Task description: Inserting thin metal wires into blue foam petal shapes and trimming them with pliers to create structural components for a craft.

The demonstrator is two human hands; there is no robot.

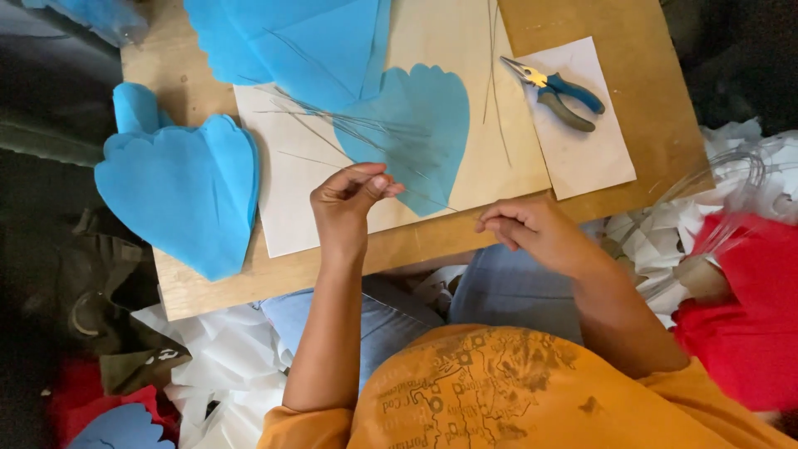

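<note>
Pinching a thin wire [416, 196] between fingertips, the left hand [349, 199] hovers over a wooden board [632, 100], just beside a blue scalloped paper petal [420, 125]. The right hand [532, 229], fingers curled, pinches the wire's other end near the board's edge. Blue-handled pliers [557, 87] lie on white paper [586, 154], well apart.

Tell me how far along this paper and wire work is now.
Done: a stack of cut blue scalloped paper petals lies at the board's left. In hand: left hand pinches a thin metal wire; right hand is beside it. Left: loose wires and one flat blue petal remain unjoined.
</note>
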